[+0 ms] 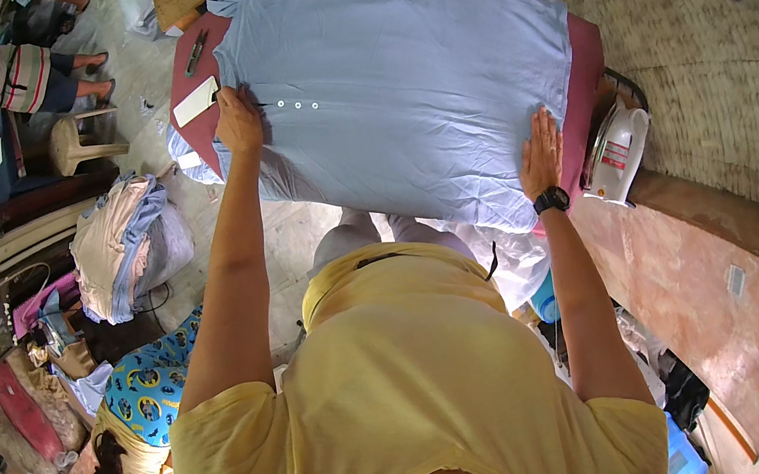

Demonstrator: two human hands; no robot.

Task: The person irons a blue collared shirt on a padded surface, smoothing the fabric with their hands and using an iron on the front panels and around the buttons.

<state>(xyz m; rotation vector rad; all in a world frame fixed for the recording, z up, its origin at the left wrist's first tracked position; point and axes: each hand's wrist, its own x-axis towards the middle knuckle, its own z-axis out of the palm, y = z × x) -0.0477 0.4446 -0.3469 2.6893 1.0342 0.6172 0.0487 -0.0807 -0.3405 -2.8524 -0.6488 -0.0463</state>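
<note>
A light blue shirt (399,61) with a short row of white buttons lies spread over a maroon-covered board (582,49), its neck end to the left and its hem to the right. At the neck opening, my left hand (239,121) is closed on the edge of the fabric. My right hand (540,153), a black watch on its wrist, rests flat near the hem with its fingers stretched out. Just beyond my left hand lie a white card (196,101) and a pair of thread snips (195,54), both on the maroon cover.
A white iron (619,154) stands past the board's right end, beside a wall ledge. Piled garments (122,244) sit at the left, near a beige plastic stool (78,140). One person (32,80) is at the far left; another (144,400) is at the lower left.
</note>
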